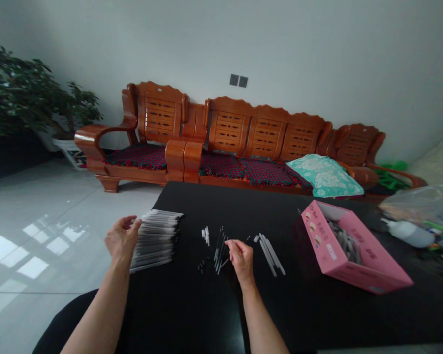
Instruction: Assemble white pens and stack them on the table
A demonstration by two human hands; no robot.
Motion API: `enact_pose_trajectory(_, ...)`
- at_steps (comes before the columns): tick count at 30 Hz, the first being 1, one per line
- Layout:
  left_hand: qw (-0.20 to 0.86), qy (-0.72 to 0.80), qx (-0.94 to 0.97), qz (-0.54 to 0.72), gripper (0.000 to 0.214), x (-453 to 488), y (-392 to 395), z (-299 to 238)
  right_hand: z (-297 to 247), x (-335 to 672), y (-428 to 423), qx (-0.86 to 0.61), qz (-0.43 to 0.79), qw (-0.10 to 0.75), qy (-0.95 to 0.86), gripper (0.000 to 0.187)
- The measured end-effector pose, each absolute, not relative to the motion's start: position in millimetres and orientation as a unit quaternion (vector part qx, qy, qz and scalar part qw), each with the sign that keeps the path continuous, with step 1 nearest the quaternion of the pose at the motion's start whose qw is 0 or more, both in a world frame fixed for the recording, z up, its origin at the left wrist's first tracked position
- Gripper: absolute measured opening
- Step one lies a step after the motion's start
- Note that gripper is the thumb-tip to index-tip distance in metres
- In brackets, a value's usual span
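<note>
My left hand (122,237) is at the left ends of a long row of clear-barrelled pens (157,236) with dark tips. Its fingers are curved, with a gap between thumb and forefinger. My right hand (241,258) has its fingertips pinched together beside a small bunch of dark pen refills (219,250); whatever is between them is too small to make out. White pen caps (205,235) lie behind the refills, and small black pieces (202,266) lie in front. To the right of my right hand are several white pen barrels (270,253).
A pink open box (354,250) with grey-white pieces inside stands at the right of the black table (184,309). Beyond it lie a white bottle (409,233) and a clear plastic bag (424,204). A wooden bench (184,160) runs along the table's far side.
</note>
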State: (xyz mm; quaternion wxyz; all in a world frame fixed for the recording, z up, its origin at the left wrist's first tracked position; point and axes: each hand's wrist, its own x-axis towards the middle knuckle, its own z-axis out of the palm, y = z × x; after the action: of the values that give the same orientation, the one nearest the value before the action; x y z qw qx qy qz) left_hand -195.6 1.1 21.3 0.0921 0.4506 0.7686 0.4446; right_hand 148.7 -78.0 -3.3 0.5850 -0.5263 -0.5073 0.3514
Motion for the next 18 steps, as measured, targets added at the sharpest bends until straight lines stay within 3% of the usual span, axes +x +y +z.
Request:
enact_pose_trajectory(11, 0.079, 0.802, 0.441, 0.395, 0.038, -201.4, 2.9, 13.6, 2.1, 166.6, -75.4, -0.592, 0.256, 0.584, -0.493, 0.036)
enact_pose_trajectory(15, 0.084, 0.793, 0.454, 0.396, 0.033, -203.5, 5.3, 14.5, 13.0, 212.3, -84.4, -0.722, 0.144, 0.473, -0.484, 0.028)
enact_pose_trajectory(18, 0.085, 0.788, 0.459, 0.402, 0.030, -203.6, 6.1, 14.3, 23.1, 248.2, -98.9, -0.832, 0.046, 0.294, -0.468, 0.020)
